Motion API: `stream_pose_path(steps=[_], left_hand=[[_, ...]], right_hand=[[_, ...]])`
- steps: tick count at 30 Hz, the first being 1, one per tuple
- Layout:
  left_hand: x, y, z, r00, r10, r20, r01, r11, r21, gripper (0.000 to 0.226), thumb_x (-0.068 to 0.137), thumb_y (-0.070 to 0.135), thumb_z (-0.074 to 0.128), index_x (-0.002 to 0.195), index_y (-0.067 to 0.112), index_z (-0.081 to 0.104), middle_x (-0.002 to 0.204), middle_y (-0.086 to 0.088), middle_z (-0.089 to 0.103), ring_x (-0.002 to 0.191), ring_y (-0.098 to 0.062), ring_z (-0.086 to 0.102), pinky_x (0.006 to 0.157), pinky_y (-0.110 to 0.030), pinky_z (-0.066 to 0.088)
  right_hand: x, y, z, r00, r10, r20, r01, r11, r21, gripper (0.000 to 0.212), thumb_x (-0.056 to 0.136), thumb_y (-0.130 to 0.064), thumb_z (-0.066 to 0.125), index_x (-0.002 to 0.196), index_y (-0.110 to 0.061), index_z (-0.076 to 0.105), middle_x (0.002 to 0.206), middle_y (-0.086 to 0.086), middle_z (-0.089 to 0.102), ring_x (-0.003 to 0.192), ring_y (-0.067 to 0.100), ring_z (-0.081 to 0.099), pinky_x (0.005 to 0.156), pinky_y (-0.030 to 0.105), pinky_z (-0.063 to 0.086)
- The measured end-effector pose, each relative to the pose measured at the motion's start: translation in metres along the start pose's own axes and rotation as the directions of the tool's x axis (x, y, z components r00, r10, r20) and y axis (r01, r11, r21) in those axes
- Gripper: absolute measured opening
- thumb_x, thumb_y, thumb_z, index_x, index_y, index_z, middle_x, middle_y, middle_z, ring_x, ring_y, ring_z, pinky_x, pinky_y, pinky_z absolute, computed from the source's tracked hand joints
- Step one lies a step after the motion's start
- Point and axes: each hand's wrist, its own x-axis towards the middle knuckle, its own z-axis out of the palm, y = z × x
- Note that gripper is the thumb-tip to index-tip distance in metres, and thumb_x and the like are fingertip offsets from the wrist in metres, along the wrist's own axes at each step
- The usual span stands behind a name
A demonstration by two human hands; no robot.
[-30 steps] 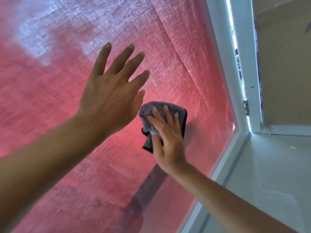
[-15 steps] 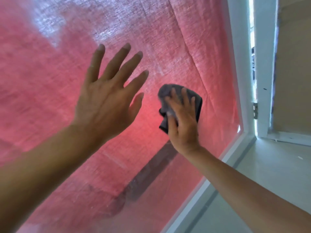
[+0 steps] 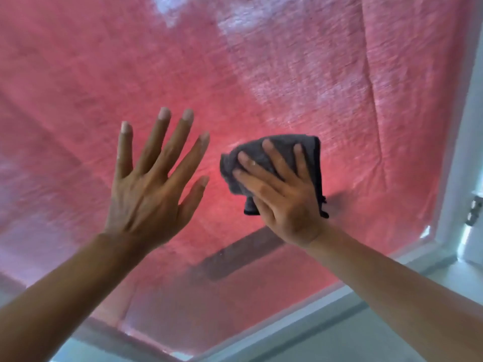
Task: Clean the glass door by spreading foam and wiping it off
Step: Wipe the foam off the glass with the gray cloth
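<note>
The glass door (image 3: 287, 74) fills the view, with red cloth hanging behind the pane and whitish foam haze (image 3: 261, 24) across its upper part. My right hand (image 3: 282, 197) presses a folded dark grey cloth (image 3: 308, 152) flat against the glass, right of centre. My left hand (image 3: 154, 184) is held up to the left of it, fingers spread, holding nothing; whether it touches the glass I cannot tell.
The white door frame (image 3: 465, 152) runs down the right side, with a metal hinge (image 3: 474, 209) on it. The frame's bottom rail (image 3: 300, 312) slants across the lower part of the view. A dark shadow of my right arm (image 3: 235, 254) falls on the pane.
My right hand has slid the grey cloth up and to the right across the glass. The camera has tilted, so the frame's bottom rail now shows. My left hand stays spread.
</note>
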Motion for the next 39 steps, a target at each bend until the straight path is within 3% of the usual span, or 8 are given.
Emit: stream_pose_path(steps=[4,10,17,23,27,30,35,39], left_hand=[[-0.023,-0.009,-0.005,0.996,-0.090,0.014,0.090,0.995,0.044,0.062,0.105,0.036,0.053,0.160,0.013,0.034,0.169,-0.011,0.021,0.158,-0.032,0.014,0.125,-0.061,0.001],[-0.056,-0.019,-0.015,0.988,-0.146,0.056,0.143,0.988,0.055,0.062,0.106,0.033,0.053,0.161,0.014,0.031,0.169,-0.009,0.018,0.158,-0.031,0.009,0.124,-0.062,0.001],[-0.072,-0.028,-0.018,0.984,-0.173,0.045,0.172,0.985,0.033,0.060,0.108,0.033,0.048,0.160,0.010,0.030,0.170,-0.010,0.018,0.158,-0.031,0.011,0.124,-0.063,0.001],[-0.084,-0.037,-0.020,0.982,-0.183,0.033,0.182,0.982,0.044,0.059,0.107,0.032,0.051,0.160,0.013,0.032,0.168,-0.011,0.022,0.158,-0.031,0.010,0.124,-0.063,0.000],[-0.085,-0.036,-0.019,0.982,-0.188,0.017,0.188,0.982,0.030,0.057,0.108,0.029,0.049,0.160,0.011,0.033,0.168,-0.011,0.022,0.158,-0.031,0.011,0.124,-0.062,0.000],[-0.087,-0.046,-0.026,0.984,-0.173,0.034,0.173,0.985,0.022,0.057,0.108,0.027,0.048,0.160,0.010,0.031,0.169,-0.011,0.022,0.158,-0.031,0.012,0.125,-0.061,0.002],[-0.093,-0.061,-0.037,0.983,-0.170,0.065,0.168,0.985,0.033,0.058,0.109,0.026,0.046,0.161,0.010,0.027,0.169,-0.011,0.017,0.158,-0.031,0.008,0.125,-0.061,0.001],[-0.100,-0.062,-0.041,0.979,-0.185,0.090,0.180,0.982,0.061,0.058,0.109,0.026,0.047,0.161,0.009,0.027,0.168,-0.012,0.017,0.157,-0.031,0.007,0.124,-0.062,0.001]], right_hand=[[0.019,-0.009,0.011,0.998,0.040,-0.057,-0.039,0.999,0.019,0.037,0.107,-0.019,0.047,0.143,-0.022,0.055,0.154,-0.005,0.045,0.153,0.025,0.029,0.123,0.057,0.013],[-0.028,-0.033,0.006,0.972,-0.170,0.161,0.171,0.985,0.006,0.040,0.105,-0.018,0.046,0.142,-0.026,0.060,0.152,-0.008,0.049,0.149,0.024,0.038,0.124,0.051,0.015],[0.030,-0.060,0.033,0.986,-0.154,0.060,0.149,0.985,0.082,0.038,0.109,-0.020,0.048,0.147,-0.022,0.055,0.157,-0.005,0.046,0.153,0.024,0.032,0.124,0.053,0.011],[-0.040,-0.052,0.011,0.879,-0.374,0.296,0.384,0.923,0.028,0.038,0.100,-0.016,0.061,0.137,-0.027,0.065,0.151,-0.010,0.050,0.145,0.019,0.042,0.125,0.045,0.014],[0.021,-0.076,0.038,0.982,-0.176,0.074,0.173,0.984,0.043,0.037,0.109,-0.019,0.047,0.144,-0.023,0.057,0.156,-0.007,0.047,0.152,0.023,0.033,0.124,0.053,0.013],[0.033,-0.093,0.052,0.999,-0.041,-0.014,0.042,0.997,0.071,0.037,0.108,-0.018,0.048,0.144,-0.022,0.057,0.155,-0.005,0.048,0.153,0.025,0.031,0.123,0.056,0.011],[-0.039,-0.096,0.037,0.937,-0.264,0.229,0.257,0.965,0.060,0.041,0.101,-0.018,0.060,0.141,-0.026,0.062,0.154,-0.009,0.046,0.148,0.021,0.038,0.125,0.046,0.011],[-0.001,-0.107,0.051,0.967,-0.222,0.124,0.211,0.973,0.098,0.038,0.105,-0.017,0.055,0.141,-0.023,0.062,0.155,-0.008,0.046,0.151,0.021,0.034,0.125,0.048,0.011]])
